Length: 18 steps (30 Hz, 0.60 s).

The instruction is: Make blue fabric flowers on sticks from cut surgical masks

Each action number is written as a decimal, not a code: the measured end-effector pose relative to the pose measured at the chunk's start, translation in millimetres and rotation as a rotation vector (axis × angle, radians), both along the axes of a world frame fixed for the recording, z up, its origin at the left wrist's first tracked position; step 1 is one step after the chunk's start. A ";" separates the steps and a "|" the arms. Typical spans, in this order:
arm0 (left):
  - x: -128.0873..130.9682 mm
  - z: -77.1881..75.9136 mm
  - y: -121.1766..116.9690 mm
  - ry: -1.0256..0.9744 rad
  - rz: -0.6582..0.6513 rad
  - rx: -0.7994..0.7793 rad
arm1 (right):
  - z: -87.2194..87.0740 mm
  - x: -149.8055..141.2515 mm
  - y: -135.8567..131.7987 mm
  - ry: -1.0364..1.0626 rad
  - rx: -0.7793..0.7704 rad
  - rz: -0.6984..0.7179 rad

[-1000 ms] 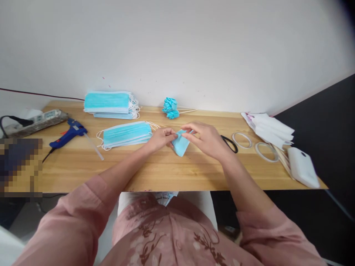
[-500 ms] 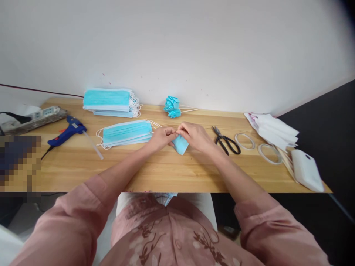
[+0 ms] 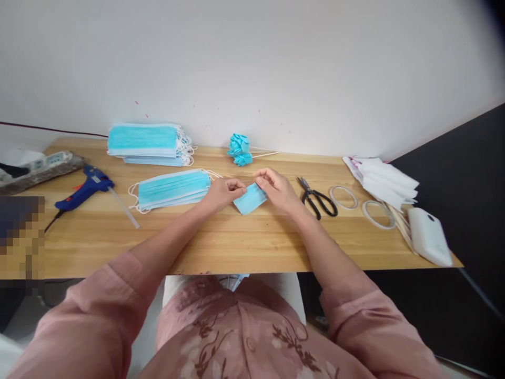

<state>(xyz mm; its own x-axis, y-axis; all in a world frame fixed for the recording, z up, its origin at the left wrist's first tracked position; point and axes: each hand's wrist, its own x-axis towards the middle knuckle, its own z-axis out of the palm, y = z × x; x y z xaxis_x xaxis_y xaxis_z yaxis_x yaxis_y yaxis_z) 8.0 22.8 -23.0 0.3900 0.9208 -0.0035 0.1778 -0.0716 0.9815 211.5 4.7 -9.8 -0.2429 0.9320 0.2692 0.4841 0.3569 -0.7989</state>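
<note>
Above the middle of the wooden table (image 3: 244, 247), a small piece of light blue mask fabric (image 3: 250, 200) is stretched between my two hands. My left hand (image 3: 224, 195) pinches its upper left corner, and my right hand (image 3: 276, 188) pinches the upper right corner. To the left of my left hand lie a few blue face masks (image 3: 173, 189) with white ear loops. Black-handled scissors (image 3: 317, 199) rest just right of my right hand, blades pointing away. Blue fabric flowers (image 3: 239, 149) on thin sticks lie behind my hands.
A thicker mask stack (image 3: 142, 141) stands at the back left. Further left are a blue glue gun (image 3: 84, 188) with a glue stick and a power strip (image 3: 43, 167). Tape rolls (image 3: 343, 197), folded white sheets (image 3: 384, 181) and a white device (image 3: 429, 237) occupy the right side.
My right hand came in beside my left, then drew slightly apart, and the fabric piece went from narrow and hanging to spread flat. The scissors, earlier mostly hidden by my right hand, now show fully.
</note>
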 end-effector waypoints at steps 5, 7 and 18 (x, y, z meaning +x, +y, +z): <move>-1.1 -4.9 0.8 0.065 -0.050 0.090 | 3.4 -0.7 -3.0 -0.053 -0.036 0.087; -0.5 -5.3 0.2 0.077 -0.050 0.101 | 4.6 -2.9 -4.1 -0.114 -0.011 0.081; -4.4 7.7 2.0 0.042 0.103 0.076 | 1.9 4.2 2.0 0.117 -0.031 -0.041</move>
<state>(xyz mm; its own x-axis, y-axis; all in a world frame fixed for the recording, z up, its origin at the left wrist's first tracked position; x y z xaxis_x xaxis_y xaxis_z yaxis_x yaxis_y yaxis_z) 3.6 24.8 -15.3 0.2944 0.9542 0.0537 0.2289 -0.1249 0.9654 215.7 6.7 -7.9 -0.1732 0.9488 0.2643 0.4008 0.3131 -0.8610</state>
